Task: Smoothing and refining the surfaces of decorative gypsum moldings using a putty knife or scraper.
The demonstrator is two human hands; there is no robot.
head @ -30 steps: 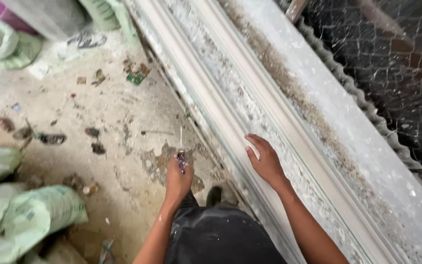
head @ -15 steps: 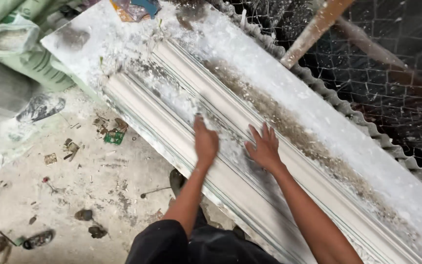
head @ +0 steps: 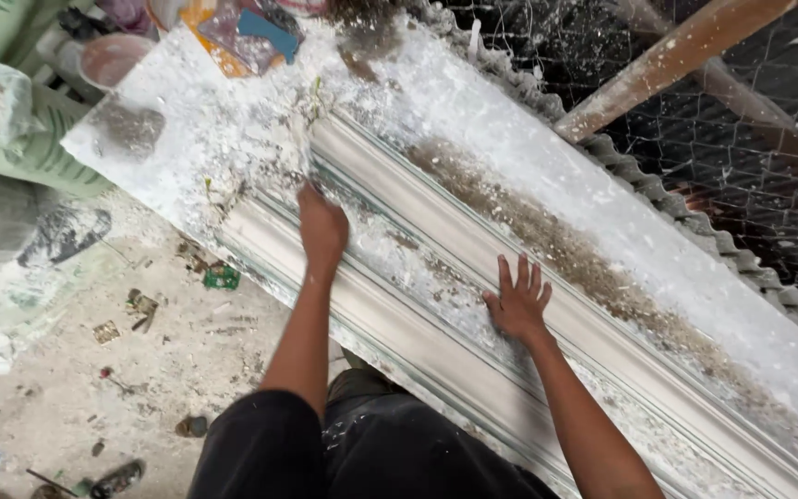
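**Plaster cornice job, both hands on the mould, plenty left to clean up**

The left hand (head: 323,226) is curled fairly tight, up near the far end of the long plaster cornice moulding (head: 436,323). It looks like it might be pinching something small, but I honestly can't tell what, if anything. The right hand (head: 517,300) is spread flat, fingers wide, pressing on the ridged middle of the same moulding and holding nothing.

The moulding lies diagonally along the tabletop (head: 233,139), running from upper left down to lower right and out of view. As for progress, my read is that the profile is formed, with clean grooves showing on the near side. The top is still rough, though: white crumbs and flakes are scattered all over it, and a brown gritty streak (head: 556,249) runs along the far side. So I'd say the shaping is mostly there and the cleaning and smoothing is left.

On room to move, the far edge is tight. A corrugated sheet (head: 695,240) runs right along it, with wire mesh (head: 750,157) and a slanted wooden pole (head: 676,65) behind. The near edge is open to the floor (head: 140,370), which is littered with scraps. Green sacks (head: 30,139) crowd the left end, and a pinkish bowl (head: 108,57) and some coloured wrappers (head: 242,32) sit at the tabletop's top corner.
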